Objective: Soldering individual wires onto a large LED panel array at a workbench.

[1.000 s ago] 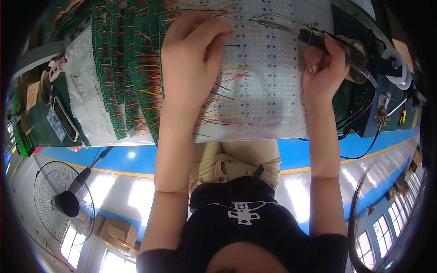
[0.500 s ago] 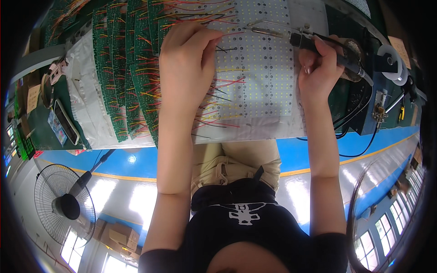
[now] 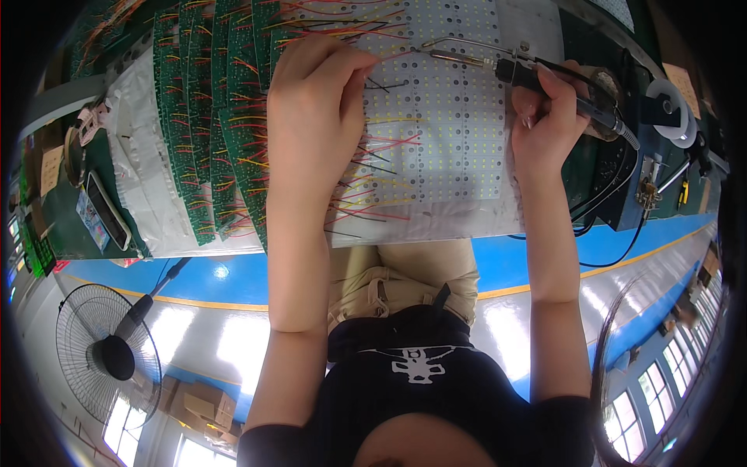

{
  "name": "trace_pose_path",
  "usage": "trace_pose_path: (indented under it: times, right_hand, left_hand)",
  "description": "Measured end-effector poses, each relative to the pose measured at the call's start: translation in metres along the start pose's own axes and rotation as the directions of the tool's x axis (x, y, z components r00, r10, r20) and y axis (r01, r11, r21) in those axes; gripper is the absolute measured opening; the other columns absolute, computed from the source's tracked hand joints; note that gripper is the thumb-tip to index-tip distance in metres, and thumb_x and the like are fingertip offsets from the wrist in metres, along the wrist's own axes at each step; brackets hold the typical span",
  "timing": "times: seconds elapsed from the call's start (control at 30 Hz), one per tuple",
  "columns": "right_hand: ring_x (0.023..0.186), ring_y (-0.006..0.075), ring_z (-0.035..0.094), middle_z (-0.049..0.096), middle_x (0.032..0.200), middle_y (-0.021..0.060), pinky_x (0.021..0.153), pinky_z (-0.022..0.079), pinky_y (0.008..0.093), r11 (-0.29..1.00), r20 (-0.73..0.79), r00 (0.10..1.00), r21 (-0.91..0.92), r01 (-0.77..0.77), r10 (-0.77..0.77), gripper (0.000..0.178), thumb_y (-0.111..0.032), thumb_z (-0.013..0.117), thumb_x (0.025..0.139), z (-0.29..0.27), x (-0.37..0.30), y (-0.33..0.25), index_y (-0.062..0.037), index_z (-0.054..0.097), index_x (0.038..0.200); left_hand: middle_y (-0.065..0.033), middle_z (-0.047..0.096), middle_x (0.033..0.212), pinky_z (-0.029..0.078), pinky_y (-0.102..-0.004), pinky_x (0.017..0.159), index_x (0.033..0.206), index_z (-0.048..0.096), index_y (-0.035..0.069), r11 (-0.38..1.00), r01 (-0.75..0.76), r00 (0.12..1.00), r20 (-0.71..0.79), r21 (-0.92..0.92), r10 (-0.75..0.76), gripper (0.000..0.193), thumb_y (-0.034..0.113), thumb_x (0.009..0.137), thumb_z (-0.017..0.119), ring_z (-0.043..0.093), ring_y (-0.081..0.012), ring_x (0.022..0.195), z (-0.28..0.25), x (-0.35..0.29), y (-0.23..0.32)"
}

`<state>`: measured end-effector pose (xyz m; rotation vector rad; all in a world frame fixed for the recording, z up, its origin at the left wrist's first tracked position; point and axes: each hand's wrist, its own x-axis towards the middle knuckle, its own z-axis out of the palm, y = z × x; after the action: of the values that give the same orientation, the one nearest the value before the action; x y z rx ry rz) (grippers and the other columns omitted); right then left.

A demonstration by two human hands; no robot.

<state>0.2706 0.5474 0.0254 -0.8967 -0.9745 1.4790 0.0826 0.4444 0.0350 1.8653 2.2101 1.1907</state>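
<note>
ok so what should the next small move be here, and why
Probably ease the soldering iron slightly onto the free end of the red wire: the left hand seems to pinch that wire, its end reaches about to the iron's tip, and the right hand grips the handle. Whether they already touch is too small to tell.

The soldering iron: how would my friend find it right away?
Find the pale, dotted board. By its right edge, the right hand holds the soldering iron, pointing left. Unlike the round white reel further right, it's pen-shaped, with a black grip and shiny metal front.
</note>
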Motion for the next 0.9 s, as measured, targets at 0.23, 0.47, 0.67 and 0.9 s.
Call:
trace_pose_path:
  times: [0.23, 0.47, 0.67, 0.9]
  right_hand:
    - [0.04, 0.0087, 0.035, 0.051, 0.065, 0.0042, 0.037, 0.025, 0.0215, 0.997, -0.035, 0.999, 0.082, -0.012, 0.015, 0.008, 0.0, 0.058, 0.07, 0.0005, 0.0008, 0.0006, -0.0019, 0.051, 0.067]
    - [0.04, 0.009, 0.034, 0.051, 0.064, 0.0042, 0.037, 0.025, 0.0216, 0.997, -0.005, 1.0, 0.08, -0.004, 0.005, 0.008, 0.0, 0.058, 0.07, 0.0009, 0.0012, 0.0004, -0.0018, 0.051, 0.068]
    - [0.038, 0.0105, 0.032, 0.043, 0.059, 0.0035, 0.037, 0.024, 0.0233, 1.0, -0.002, 1.0, 0.009, 0.008, -0.008, 0.009, -0.002, 0.053, 0.073, 0.0003, 0.0014, 0.0013, -0.0037, 0.045, 0.073]
    - [0.04, 0.0086, 0.035, 0.05, 0.062, 0.0046, 0.037, 0.025, 0.0218, 0.997, -0.015, 1.0, 0.074, -0.007, 0.009, 0.009, 0.0, 0.059, 0.07, 0.0007, -0.0006, 0.0012, -0.001, 0.05, 0.067]
  left_hand:
    - [-0.0084, 0.059, 0.082, 0.047, -0.0281, 0.061, 0.082, 0.065, 0.003, 1.0, -0.007, 1.0, -0.003, -0.015, 0.007, 0.014, -0.005, 0.071, 0.06, 0.058, -0.0219, 0.071, -0.0002, 0.0003, -0.0021]
    - [-0.0087, 0.059, 0.081, 0.047, -0.0278, 0.061, 0.082, 0.064, 0.003, 0.998, 0.009, 1.0, -0.014, -0.055, -0.009, 0.014, -0.005, 0.071, 0.06, 0.058, -0.0214, 0.071, -0.0013, 0.0007, -0.002]
    - [-0.0087, 0.059, 0.08, 0.047, -0.0277, 0.061, 0.082, 0.064, 0.002, 0.998, 0.014, 1.0, 0.0, -0.058, -0.014, 0.015, -0.006, 0.071, 0.059, 0.058, -0.0212, 0.071, 0.0, -0.0005, -0.0028]
    - [-0.009, 0.059, 0.08, 0.047, -0.0278, 0.06, 0.082, 0.064, 0.002, 0.998, 0.035, 0.999, 0.01, -0.058, -0.035, 0.015, -0.006, 0.071, 0.058, 0.058, -0.0214, 0.07, 0.0002, -0.0005, -0.0025]
